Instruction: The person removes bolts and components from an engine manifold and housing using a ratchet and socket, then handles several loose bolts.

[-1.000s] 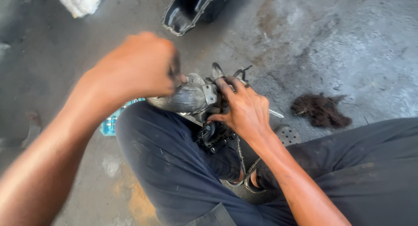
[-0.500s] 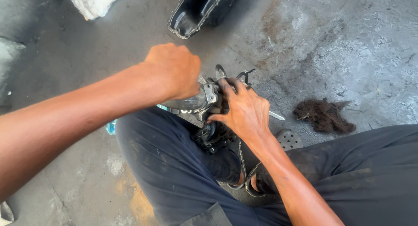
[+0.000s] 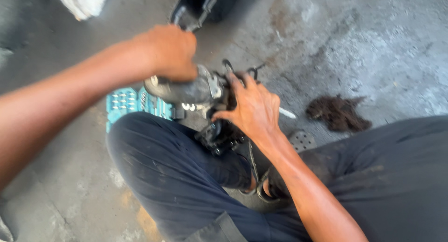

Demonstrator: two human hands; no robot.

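A greasy grey-and-black metal engine part [image 3: 196, 90] rests between my knees, above my dark trouser leg [image 3: 177, 176]. My left hand [image 3: 170, 53] is closed in a fist on top of its grey housing; what the fist holds is hidden. My right hand [image 3: 254, 106] grips the black right-hand side of the part, fingers spread over its wire loops. A thin whitish rod [image 3: 287, 113] pokes out from under my right hand.
A teal socket tray [image 3: 128, 103] lies on the concrete floor just left of the part. A black plastic cover [image 3: 200, 6] sits at the top. A dirty dark rag [image 3: 338, 113] lies to the right, a white cloth [image 3: 84, 1] at upper left, a round drain grate [image 3: 302, 140] by my leg.
My left arm has swung down and to the left, uncovering the teal socket tray. The fist stays on the part's top. My right hand keeps its grip.
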